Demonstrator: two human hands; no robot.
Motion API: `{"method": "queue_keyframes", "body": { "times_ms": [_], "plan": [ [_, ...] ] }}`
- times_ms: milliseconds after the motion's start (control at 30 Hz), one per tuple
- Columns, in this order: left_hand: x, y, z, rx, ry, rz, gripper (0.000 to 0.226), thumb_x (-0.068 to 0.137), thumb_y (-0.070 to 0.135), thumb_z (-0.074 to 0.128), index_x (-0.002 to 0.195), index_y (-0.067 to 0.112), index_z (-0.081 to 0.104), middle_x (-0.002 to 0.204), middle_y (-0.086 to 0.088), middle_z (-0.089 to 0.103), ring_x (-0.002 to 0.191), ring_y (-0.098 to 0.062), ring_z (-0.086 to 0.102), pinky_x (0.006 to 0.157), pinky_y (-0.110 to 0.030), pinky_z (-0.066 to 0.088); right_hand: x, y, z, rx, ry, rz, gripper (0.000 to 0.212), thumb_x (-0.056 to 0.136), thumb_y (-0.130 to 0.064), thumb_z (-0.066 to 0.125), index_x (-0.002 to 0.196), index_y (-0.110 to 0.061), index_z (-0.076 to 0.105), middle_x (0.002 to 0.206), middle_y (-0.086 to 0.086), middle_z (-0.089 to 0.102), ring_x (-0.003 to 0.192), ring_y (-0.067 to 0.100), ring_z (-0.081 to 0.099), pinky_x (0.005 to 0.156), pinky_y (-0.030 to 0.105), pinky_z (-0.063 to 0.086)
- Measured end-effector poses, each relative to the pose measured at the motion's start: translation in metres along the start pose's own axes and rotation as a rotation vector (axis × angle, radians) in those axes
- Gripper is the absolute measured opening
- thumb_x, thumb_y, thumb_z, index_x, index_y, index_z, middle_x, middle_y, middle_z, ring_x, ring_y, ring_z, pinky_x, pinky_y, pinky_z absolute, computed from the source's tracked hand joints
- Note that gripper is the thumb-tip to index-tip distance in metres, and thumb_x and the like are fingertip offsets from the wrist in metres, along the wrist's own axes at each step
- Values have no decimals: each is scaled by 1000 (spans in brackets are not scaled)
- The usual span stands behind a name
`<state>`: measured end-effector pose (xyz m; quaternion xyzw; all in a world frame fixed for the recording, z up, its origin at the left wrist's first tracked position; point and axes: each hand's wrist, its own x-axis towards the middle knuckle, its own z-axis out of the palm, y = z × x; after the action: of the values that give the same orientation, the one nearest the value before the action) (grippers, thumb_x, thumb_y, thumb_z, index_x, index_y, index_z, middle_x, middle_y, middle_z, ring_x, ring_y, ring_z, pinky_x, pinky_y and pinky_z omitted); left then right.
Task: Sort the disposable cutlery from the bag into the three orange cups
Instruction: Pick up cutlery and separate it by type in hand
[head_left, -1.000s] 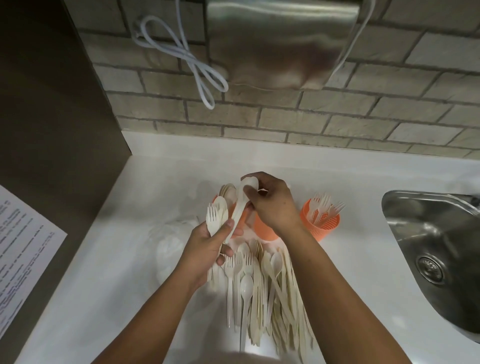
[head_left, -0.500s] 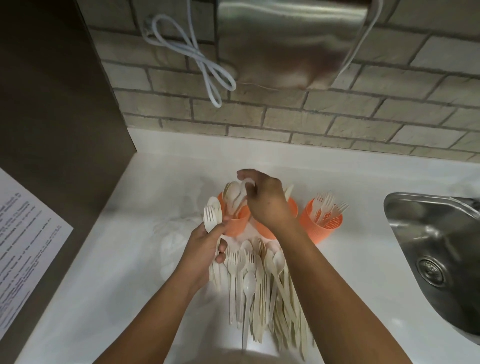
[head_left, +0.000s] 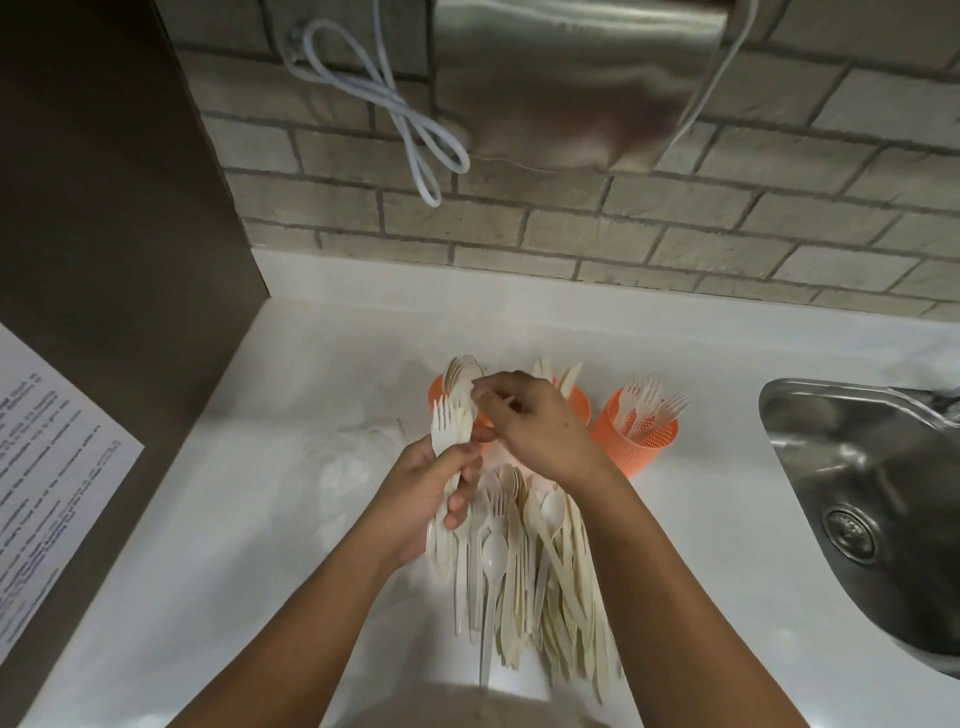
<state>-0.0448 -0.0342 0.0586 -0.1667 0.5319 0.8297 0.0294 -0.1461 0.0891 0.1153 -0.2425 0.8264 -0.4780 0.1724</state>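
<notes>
- Cutlery pile (head_left: 524, 571) lies loose on the white counter (head_left: 234, 545) at the near side. Forks, spoons and knives are mixed in it, heads pointing far, and by the look of it much of the sorting is left to do.
- The left hand (head_left: 426, 499) has its fingers wrapped round a bundle (head_left: 451, 426) of several pieces. It holds them upright just in front of the left cup (head_left: 436, 389), with a fork head and a spoon head showing on top.
- The right hand (head_left: 545, 431) reaches across with its fingers curled, index and thumb tips at the head of the bundle. I cannot tell whether they have closed on a piece or only touch it.
- Three orange cups stand in a row beyond the pile. The left one holds spoons, the middle cup (head_left: 581, 408) holds knives and is partly hidden by the right hand, and the right cup (head_left: 644, 447) holds forks.
- The clear bag (head_left: 353, 457) lies crumpled to the left of the hands.
- Risk: the pale pieces nest together, so drawing one out may drag a neighbour along, which could fall onto the pile or land in the wrong cup.
- Risk: the pieces are all alike in colour, so a misread head would send a piece to the wrong cup.
- Risk: the right wrist hangs close over the middle cup. The cups look light and top-heavy, so a careless sweep could tip one and scatter sorted pieces towards the sink (head_left: 857, 493) on the right.
</notes>
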Motion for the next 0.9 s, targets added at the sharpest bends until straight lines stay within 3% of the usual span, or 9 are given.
{"method": "queue_keyframes", "body": {
  "times_ms": [167, 300, 400, 500, 633, 733, 833, 900],
  "plan": [
    [-4, -1, 6, 120, -45, -11, 21, 104, 16, 57, 121, 12, 70, 67, -2, 45, 45, -12, 31, 41, -23, 29, -4, 16, 1, 79, 79, -10, 21, 101, -14, 59, 89, -16, 76, 64, -14, 66, 66, 9, 63, 68, 35, 55],
    [-4, -2, 7, 228, -59, -18, 29, 104, 17, 58, 128, 3, 59, 69, -1, 48, 47, -13, 30, 42, -24, 25, -6, 20, -1, -83, 247, -57, 17, 97, -12, 59, 93, -14, 76, 67, -5, 69, 61, 10, 62, 64, 29, 50],
    [-6, -1, 8, 231, -107, -28, 25, 104, 17, 56, 128, 14, 64, 69, 0, 45, 48, -12, 27, 42, -24, 23, -9, 22, -3, 15, 343, -47, 15, 94, -12, 60, 95, -20, 73, 71, -3, 70, 67, 20, 69, 67, 38, 57],
    [-7, -3, 7, 256, -122, -57, 22, 105, 19, 56, 125, 23, 66, 67, 3, 42, 51, -12, 25, 46, -27, 19, -9, 21, -13, 25, 584, -92, 16, 94, -12, 60, 98, -22, 72, 75, -5, 71, 69, 18, 70, 68, 39, 58],
    [-1, -9, 5, 242, 65, -50, 21, 102, 20, 59, 123, 23, 57, 69, 1, 47, 50, -10, 32, 47, -27, 22, -3, 10, -30, 123, 741, -164, 16, 99, -10, 58, 106, -20, 67, 75, -6, 70, 65, 14, 72, 67, 32, 58],
    [3, -5, 3, 132, 163, -30, 26, 101, 20, 57, 126, 21, 51, 77, -6, 52, 51, -12, 34, 48, -28, 23, 6, 3, -35, 63, 740, -263, 16, 100, -7, 56, 109, -18, 62, 74, -6, 67, 65, 15, 71, 66, 31, 57],
    [1, 2, 4, 76, 120, 17, 23, 101, 16, 54, 123, 22, 57, 80, -8, 57, 50, -15, 35, 47, -26, 23, 19, 6, -26, -45, 646, -359, 15, 98, -4, 54, 105, -16, 60, 79, 4, 64, 66, 25, 67, 63, 44, 55],
    [-1, 6, 8, 52, 90, 45, 20, 102, 13, 53, 120, 20, 61, 82, -9, 60, 50, -16, 36, 46, -24, 24, 25, 13, -16, -138, 582, -389, 13, 98, -2, 54, 103, -12, 62, 80, 6, 61, 65, 25, 63, 62, 44, 52]
  ]
}}
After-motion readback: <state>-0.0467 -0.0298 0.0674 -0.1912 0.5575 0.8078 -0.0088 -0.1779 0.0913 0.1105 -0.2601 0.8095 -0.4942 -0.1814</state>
